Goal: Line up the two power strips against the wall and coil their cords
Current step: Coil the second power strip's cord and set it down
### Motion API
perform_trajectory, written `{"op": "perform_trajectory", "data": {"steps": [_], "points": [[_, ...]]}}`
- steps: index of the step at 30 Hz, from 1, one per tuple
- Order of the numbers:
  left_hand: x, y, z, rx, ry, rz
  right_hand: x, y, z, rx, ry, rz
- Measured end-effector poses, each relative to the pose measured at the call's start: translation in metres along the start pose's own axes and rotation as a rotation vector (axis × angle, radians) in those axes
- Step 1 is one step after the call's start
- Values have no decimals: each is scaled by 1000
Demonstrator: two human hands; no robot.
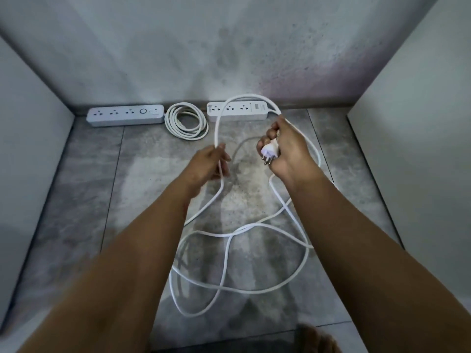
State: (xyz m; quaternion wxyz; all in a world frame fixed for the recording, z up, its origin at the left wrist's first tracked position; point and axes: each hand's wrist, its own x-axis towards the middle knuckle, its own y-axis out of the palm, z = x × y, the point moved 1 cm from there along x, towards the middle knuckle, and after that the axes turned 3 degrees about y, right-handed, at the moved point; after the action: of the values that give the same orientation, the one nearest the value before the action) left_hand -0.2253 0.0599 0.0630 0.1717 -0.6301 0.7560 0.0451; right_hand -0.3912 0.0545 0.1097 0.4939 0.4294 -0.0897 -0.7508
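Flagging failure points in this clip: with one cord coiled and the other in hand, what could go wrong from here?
The loose cord crosses itself on the floor, so drawing it in may tighten a knot. It leads to the right power strip; a tug from the right hand or left hand could pull that strip off the wall.

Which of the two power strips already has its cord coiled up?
The left power strip: its coiled cord lies beside its right end. The right power strip's loose cord sprawls over the floor, its plug in the right hand.
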Motion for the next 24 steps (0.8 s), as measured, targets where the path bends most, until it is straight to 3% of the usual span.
{"op": "perform_trajectory", "data": {"steps": [2,5,9,12,15,19,24], "points": [[-6,6,16,32,-52,62,2,0,7,68,7,-39],[-8,12,32,66,-88,-28,8,-10,14,143,7,-133],[-2,11,34,601,64,-50,18,-22,11,-10,-49,-173],[0,16,21,816,118,82,21,-26,7,-413,-222,-173],[0,24,6,841,121,259,26,-30,6,-942,-382,-142],[-3,33,-3,604,136,412,27,-27,9,-1231,-479,-45],[0,35,-1,-66,-128,295,19,-14,6,-1504,-602,153]]}}
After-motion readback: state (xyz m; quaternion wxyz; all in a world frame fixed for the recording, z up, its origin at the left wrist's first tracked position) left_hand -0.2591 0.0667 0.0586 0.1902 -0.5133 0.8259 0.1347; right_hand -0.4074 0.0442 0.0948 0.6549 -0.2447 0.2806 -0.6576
